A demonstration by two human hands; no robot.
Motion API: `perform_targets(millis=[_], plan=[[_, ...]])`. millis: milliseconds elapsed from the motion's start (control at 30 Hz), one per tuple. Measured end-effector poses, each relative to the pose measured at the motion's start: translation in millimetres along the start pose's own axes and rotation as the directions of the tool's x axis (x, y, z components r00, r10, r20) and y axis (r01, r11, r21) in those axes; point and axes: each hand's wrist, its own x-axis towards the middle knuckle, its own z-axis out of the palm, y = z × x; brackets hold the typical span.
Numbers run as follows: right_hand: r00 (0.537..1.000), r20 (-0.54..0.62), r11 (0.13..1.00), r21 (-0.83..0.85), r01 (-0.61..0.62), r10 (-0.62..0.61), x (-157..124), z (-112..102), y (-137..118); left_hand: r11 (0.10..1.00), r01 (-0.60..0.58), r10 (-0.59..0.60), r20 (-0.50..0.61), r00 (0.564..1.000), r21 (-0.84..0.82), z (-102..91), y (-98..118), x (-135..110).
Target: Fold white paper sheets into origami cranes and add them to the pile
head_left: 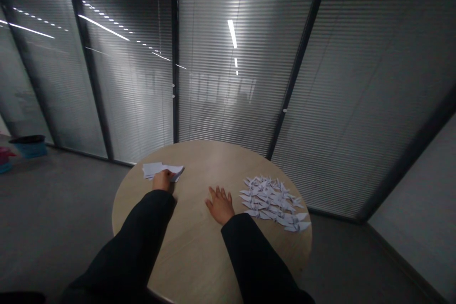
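Observation:
My left hand [164,181] is at the far left of the round table, its fingers pinched on a sheet of white paper [175,169]. That sheet lifts at its right edge, beside a small stack of white paper [151,169]. My right hand [220,205] rests palm down near the middle of the table with its fingers spread, holding nothing. To the right of it lie several folded white paper cranes [269,197], grouped close together in rough rows.
The round wooden table [199,261] has its far edge close to a glass partition with blinds [228,104]. On the floor at the far left stands a blue bucket with a dark rim [32,147], near a pink and blue object [4,159].

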Motion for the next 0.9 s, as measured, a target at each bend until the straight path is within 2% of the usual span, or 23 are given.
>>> perform_targets(millis=[100, 200, 433, 600, 667, 767, 833, 900], plan=[[1.0, -0.011, 1.0, 0.003, 0.006, -0.005, 0.4, 0.9, 0.3, 1.0, 0.014, -0.014, 0.008, 1.0, 0.028, 2.2, -5.6, 6.7], [1.0, -0.018, 1.0, 0.013, 0.007, -0.007, 0.2, 0.8, 0.1, 0.997, 0.073, -0.073, 0.015, 0.997, -0.012, 3.7, -10.5, 10.5], [0.999, -0.035, 1.0, 0.021, 0.011, -0.01, -1.5, -0.3, -0.7, 0.955, 0.15, -0.149, 0.021, 0.989, -0.255, 8.5, -20.0, 13.5], [0.998, -0.06, 0.999, 0.038, 0.027, -0.025, -0.9, 0.4, -0.3, 0.922, 0.174, -0.203, -0.049, 0.978, -0.345, 8.3, -21.9, 16.6], [0.998, -0.062, 0.998, 0.05, 0.023, -0.019, -0.7, 0.3, -0.6, 0.903, 0.125, -0.197, -0.137, 0.971, -0.412, 4.9, -20.0, 17.4], [0.998, -0.064, 0.997, 0.078, 0.009, -0.004, -0.7, 0.5, -1.6, 0.846, -0.013, -0.16, -0.278, 0.947, -0.533, -0.2, -14.3, 17.5], [0.997, -0.074, 0.994, 0.11, 0.005, 0.003, -0.1, 1.5, -2.1, 0.782, -0.087, -0.131, -0.299, 0.945, -0.618, -0.1, -8.6, 16.5], [0.995, -0.1, 0.987, 0.163, 0.014, 0.002, 2.3, 3.6, -1.9, 0.684, -0.122, -0.077, -0.237, 0.968, -0.719, 5.1, -1.6, 14.2]])
